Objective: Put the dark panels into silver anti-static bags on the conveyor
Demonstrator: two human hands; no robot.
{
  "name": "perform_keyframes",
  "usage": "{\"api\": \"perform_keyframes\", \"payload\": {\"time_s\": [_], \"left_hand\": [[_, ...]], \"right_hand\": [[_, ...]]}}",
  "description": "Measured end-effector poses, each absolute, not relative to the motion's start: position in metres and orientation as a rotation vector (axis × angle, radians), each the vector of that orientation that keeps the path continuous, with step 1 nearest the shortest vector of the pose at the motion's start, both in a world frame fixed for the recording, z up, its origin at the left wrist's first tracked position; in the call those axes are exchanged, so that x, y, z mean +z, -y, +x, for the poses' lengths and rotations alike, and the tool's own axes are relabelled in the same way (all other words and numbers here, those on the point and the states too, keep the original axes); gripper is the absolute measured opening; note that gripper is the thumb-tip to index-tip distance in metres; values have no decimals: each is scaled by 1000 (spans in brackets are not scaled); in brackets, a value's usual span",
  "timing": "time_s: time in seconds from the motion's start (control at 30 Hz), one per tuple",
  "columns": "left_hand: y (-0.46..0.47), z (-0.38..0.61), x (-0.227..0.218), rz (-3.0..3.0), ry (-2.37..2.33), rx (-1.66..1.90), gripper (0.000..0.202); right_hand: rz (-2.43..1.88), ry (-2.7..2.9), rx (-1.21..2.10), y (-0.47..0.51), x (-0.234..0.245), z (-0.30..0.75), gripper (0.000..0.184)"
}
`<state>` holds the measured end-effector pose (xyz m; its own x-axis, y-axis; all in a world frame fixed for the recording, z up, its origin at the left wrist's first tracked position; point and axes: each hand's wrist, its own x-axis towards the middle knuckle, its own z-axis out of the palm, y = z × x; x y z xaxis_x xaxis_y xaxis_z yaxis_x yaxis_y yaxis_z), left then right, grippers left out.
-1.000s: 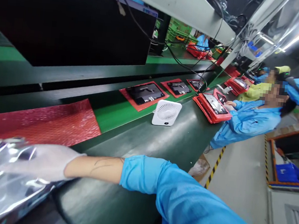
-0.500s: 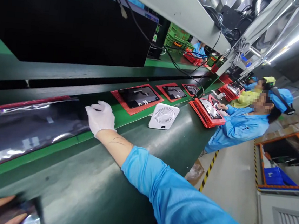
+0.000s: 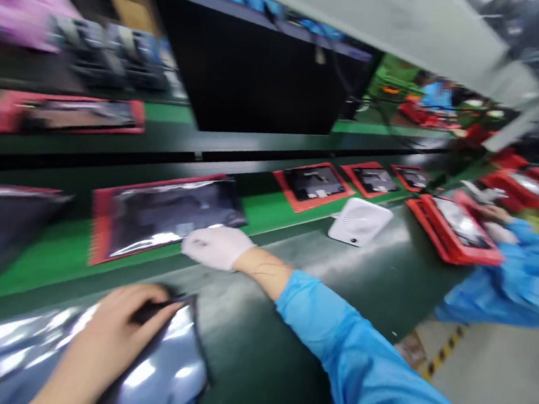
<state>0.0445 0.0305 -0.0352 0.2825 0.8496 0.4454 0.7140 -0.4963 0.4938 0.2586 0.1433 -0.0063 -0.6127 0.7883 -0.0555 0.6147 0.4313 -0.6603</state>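
My bare left hand (image 3: 116,333) is closed on the edge of a dark panel in shiny clear film (image 3: 162,369), low over the near side of the bench. My right hand (image 3: 217,246), in a white glove, has its fingers curled in at the front edge of another film-wrapped dark panel (image 3: 173,208). That panel lies on a red foam sheet (image 3: 100,230) on the green belt (image 3: 261,214). Whether the gloved fingertips grip anything is hidden.
A small white fan (image 3: 360,222) stands on the dark green bench (image 3: 280,330), right of my gloved hand. Black panels on red foam (image 3: 316,184) line the belt. A large black screen (image 3: 267,75) rises behind. A co-worker in blue sleeves (image 3: 524,277) works beside a red stack (image 3: 457,233).
The view has swung left. My right hand has moved from the panel's right end to its front edge, and its fingers have closed. More of my left hand and its panel now shows.
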Motion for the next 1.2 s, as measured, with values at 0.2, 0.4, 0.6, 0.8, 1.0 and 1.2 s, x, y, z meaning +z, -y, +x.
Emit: {"api": "perform_keyframes", "payload": {"time_s": [0.2, 0.4, 0.6, 0.8, 1.0, 1.2], "left_hand": [[-14, 34, -31, 2252, -1431, 867, 22], [-7, 35, -37, 2114, -1557, 928, 8], [-9, 33, -40, 2099, -1483, 947, 13], [-9, 33, -41, 2143, -1445, 994, 16], [-3, 32, -32, 2299, -1532, 1177, 24], [-2, 27, -26, 2314, -1515, 993, 33]], "right_hand": [[-1287, 2356, 850, -144, -18, 257, 27], [-1287, 2347, 788, -143, -28, 256, 24], [-1302, 2347, 772, -142, -26, 256, 25], [-1359, 2385, 710, -141, -26, 257, 28], [-1378, 2408, 731, -140, -17, 257, 28], [-1357, 2376, 832, -138, -11, 254, 25]]}}
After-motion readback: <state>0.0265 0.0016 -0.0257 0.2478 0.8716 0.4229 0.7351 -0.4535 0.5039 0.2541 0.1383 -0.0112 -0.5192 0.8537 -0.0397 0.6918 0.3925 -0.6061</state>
